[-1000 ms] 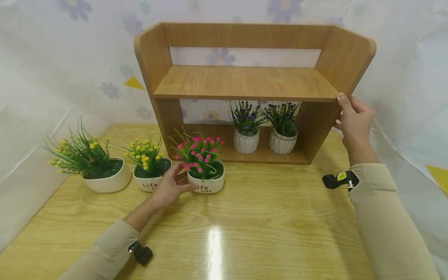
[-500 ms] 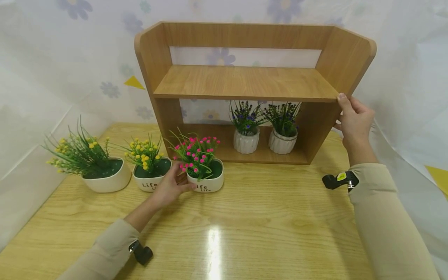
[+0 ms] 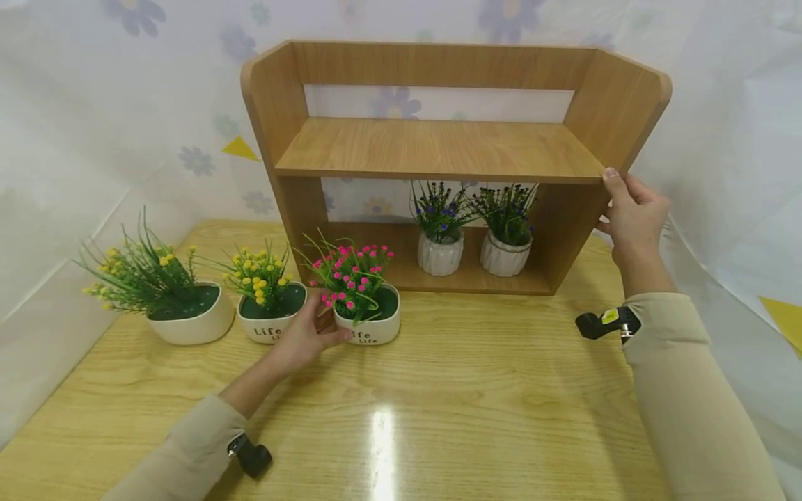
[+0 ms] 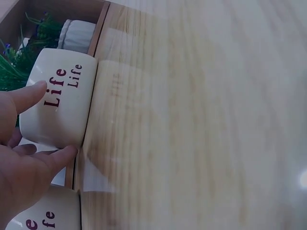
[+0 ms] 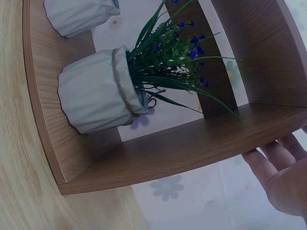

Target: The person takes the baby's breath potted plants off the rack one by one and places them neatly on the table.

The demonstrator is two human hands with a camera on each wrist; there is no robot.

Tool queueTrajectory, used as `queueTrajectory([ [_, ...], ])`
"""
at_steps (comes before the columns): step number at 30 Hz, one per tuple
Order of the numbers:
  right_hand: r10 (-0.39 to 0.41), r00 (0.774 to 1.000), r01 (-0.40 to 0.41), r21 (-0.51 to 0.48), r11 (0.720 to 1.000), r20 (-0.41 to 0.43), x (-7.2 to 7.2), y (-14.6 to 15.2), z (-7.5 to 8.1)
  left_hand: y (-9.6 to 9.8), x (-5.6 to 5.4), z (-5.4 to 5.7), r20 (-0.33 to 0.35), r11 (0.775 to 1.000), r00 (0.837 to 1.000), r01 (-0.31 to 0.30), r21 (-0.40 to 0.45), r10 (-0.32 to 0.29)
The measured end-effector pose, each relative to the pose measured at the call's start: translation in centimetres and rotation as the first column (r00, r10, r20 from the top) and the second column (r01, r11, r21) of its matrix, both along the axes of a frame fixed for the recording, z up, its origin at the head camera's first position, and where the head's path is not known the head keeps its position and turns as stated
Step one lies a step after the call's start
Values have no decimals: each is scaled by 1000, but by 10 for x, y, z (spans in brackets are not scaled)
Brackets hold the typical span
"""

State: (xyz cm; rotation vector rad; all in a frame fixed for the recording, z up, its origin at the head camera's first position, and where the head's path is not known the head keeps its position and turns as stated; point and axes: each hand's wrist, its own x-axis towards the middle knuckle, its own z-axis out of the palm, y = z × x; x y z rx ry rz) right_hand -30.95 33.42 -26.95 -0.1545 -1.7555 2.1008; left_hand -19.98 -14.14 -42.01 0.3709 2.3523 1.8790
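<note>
My left hand (image 3: 307, 334) holds the left end of a white oval flowerpot (image 3: 382, 327) with pink artificial flowers, standing on the table. In the left wrist view, its thumb lies against the front of the pot (image 4: 62, 105), near the red "Life" lettering, with the other fingers around its end. My right hand (image 3: 639, 216) grips the right side panel of a two-tier wooden shelf (image 3: 438, 149), thumb at the front edge by the upper board. In the right wrist view its fingers (image 5: 261, 165) curl against the panel's outer face.
Two white pleated pots, one (image 3: 441, 253) left and one (image 3: 506, 256) right, hold purple-blue flowers on the lower tier. Left of my left hand stand two white oval pots with yellow flowers, a nearer one (image 3: 266, 328) and a farther one (image 3: 197, 327). Wall sheeting surrounds the table (image 3: 476, 410).
Over the first half second the pink-flowered pot shifted slightly left and its flowers leaned left. Since then it has stayed put. My right hand keeps its hold on the shelf.
</note>
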Motion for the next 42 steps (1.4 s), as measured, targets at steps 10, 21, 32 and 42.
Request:
queueTrajectory([
  [10,-4,1000,4,12,1000,-6,1,0,0,-8,17,6,22,999,1000,21,27,-21],
  [21,-8,1000,8,-3,1000,-9,-1,0,0,-17,41,14,-7,1000,1000,19,10,-19],
  [32,10,1000,-10,-27,1000,-4,1,-1,2,-22,70,42,-36,1000,999,26,9,-26],
  [42,8,1000,-8,-19,1000,-9,4,-2,2,-22,85,77,-164,995,986,47,92,-31],
])
